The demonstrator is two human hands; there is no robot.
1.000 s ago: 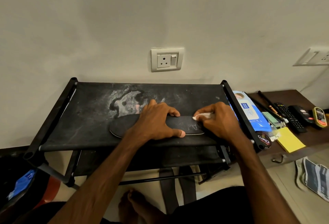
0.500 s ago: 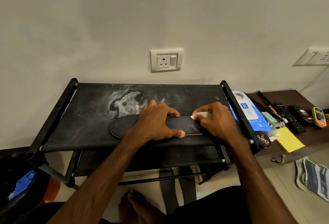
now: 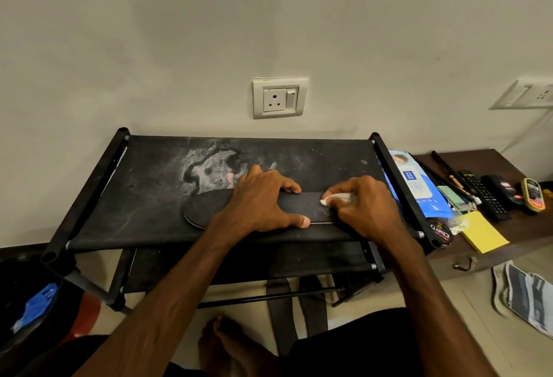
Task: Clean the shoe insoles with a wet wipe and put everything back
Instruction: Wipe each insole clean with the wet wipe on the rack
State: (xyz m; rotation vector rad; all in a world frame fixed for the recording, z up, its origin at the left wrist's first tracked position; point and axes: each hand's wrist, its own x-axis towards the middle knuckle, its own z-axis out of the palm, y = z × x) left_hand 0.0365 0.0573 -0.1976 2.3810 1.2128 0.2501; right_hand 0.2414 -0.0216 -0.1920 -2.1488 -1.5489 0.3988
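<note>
A black shoe insole (image 3: 206, 209) lies flat on the top fabric shelf of a black shoe rack (image 3: 143, 188). My left hand (image 3: 263, 203) lies across its middle, fingers over the far edge and thumb at the near edge, gripping it in place. My right hand (image 3: 365, 206) pinches a folded white wet wipe (image 3: 336, 198) and presses it on the insole's right end. That end is hidden under my right hand. A blue wet wipe pack (image 3: 419, 188) leans against the rack's right side.
A low brown table (image 3: 508, 164) to the right carries remotes (image 3: 481, 194), pens, a yellow sticky pad (image 3: 483, 231) and a shoe polish tin (image 3: 440, 231). Dark strips (image 3: 296, 310) lie on the floor under the rack. A wall socket (image 3: 279, 98) sits above.
My right hand with the wipe has slid slightly left along the insole. The left hand has stayed in place.
</note>
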